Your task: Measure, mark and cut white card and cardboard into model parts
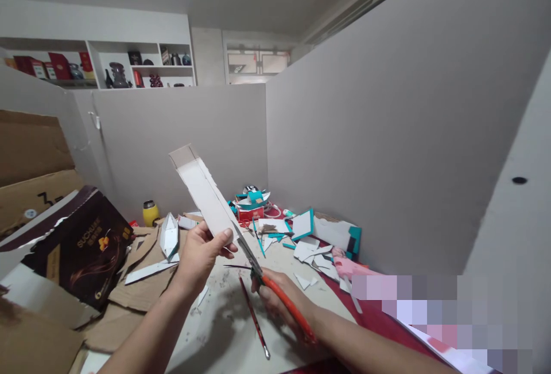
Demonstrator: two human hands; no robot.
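Two forearms (146,328) are reaching in from the bottom edge, over a pale table (206,328) where a dark red pencil (255,319) is lying. Above it, the left hand (200,254) is holding a long white card strip (202,187), thumb and fingers closed firmly on its lower end, so the strip is slanting up, clear of the table. The right hand (297,293) is curling its fingers round the scissors (282,295), whose blades are resting at the strip's lower right edge; their opening is too hard to tell. Trimming is seemingly only part done: the edge above the blades is looking ragged and uncut. White scraps (321,256) are littering the table's right side, and a pointed folded shape (169,236) is sitting at left.
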